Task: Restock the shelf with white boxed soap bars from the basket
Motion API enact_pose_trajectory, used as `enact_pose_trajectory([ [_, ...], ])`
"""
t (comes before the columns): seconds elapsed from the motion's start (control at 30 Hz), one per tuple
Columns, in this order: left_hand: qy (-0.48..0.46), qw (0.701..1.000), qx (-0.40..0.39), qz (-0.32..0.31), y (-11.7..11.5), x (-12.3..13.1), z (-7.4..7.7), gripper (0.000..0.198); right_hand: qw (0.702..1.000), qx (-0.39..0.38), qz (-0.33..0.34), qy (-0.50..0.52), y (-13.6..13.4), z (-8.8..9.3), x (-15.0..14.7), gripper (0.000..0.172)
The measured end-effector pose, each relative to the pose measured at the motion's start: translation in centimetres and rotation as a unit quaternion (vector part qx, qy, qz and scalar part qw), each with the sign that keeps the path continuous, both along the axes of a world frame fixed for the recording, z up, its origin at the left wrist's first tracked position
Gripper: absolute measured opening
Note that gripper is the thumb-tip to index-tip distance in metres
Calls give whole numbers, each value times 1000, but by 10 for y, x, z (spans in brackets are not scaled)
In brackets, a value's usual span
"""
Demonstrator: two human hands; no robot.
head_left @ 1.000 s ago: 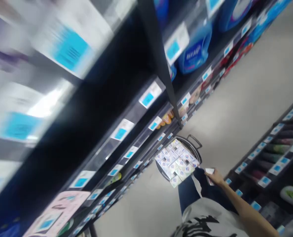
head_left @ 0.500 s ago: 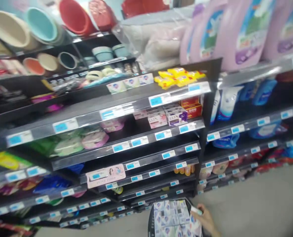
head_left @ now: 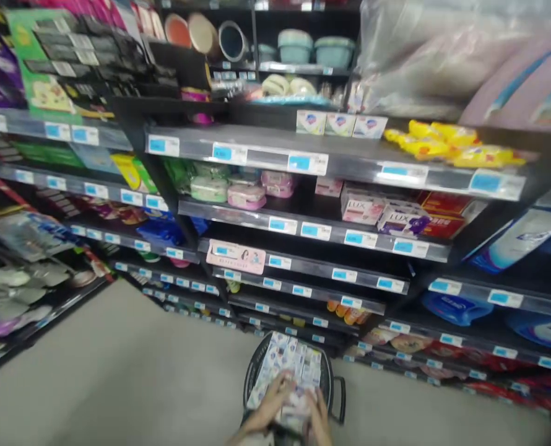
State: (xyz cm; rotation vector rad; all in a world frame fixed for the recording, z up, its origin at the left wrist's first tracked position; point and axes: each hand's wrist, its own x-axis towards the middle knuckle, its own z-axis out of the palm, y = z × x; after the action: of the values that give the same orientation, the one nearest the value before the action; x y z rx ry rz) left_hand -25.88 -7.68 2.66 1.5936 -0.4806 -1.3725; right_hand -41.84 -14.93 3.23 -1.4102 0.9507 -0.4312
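Note:
A black shopping basket [head_left: 252, 376] stands on the floor in front of the shelves, filled with several small white soap boxes [head_left: 289, 360]. Both my hands reach into its near side at the bottom of the view. My left hand [head_left: 270, 406] lies on the boxes with its fingers curled over them. My right hand [head_left: 319, 420] rests beside it on the boxes, fingers bent down. Motion blur hides whether either hand grips a box. Matching white soap boxes [head_left: 340, 124] stand on the top shelf.
Black shop shelves [head_left: 303, 226] with blue price tags carry pink soap boxes [head_left: 361, 208], yellow packets [head_left: 442, 146], soap dishes and blue refill pouches [head_left: 456, 308]. More racks line the left side. Grey floor [head_left: 117, 371] lies to the basket's left.
The view swung from a tilted look down the aisle to facing the shelves. My right hand, which held a small box by the basket, is now in the basket with my left hand.

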Motion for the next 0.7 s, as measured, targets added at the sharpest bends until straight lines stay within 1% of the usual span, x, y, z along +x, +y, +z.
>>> enact_pose_trajectory([
  [0.03,14,999,-13,29,4,-2,-4,57,999,21,-28,-1,7,0,1,42],
  [0.1,81,994,-59,48,8,-3,-5,68,990,61,-126,-26,12,3,2,48],
  [0.13,110,989,-82,54,8,-3,-4,73,984,68,-161,-43,11,7,2,51],
  [0.2,146,978,-140,52,4,-1,3,84,980,75,-172,-70,3,15,2,63],
  [0.27,152,966,-198,61,-1,1,13,86,984,74,-146,-77,-6,22,3,78],
  [0.3,160,961,-215,61,-2,3,19,86,985,69,-140,-79,-9,25,3,82],
  [0.37,171,955,-233,68,-3,6,30,85,986,62,-130,-86,-10,30,6,86],
  [0.43,178,952,-237,77,0,9,37,83,986,66,-126,-89,-6,33,10,84],
  [0.47,182,951,-237,84,3,11,38,82,986,71,-124,-90,-3,33,13,84],
  [0.53,190,949,-235,95,9,16,35,80,985,84,-120,-91,4,30,19,86],
  [0.6,197,947,-228,112,17,19,29,78,985,96,-110,-93,10,25,24,89],
  [0.7,219,942,-201,153,26,20,19,71,985,108,-106,-87,16,18,29,92],
])
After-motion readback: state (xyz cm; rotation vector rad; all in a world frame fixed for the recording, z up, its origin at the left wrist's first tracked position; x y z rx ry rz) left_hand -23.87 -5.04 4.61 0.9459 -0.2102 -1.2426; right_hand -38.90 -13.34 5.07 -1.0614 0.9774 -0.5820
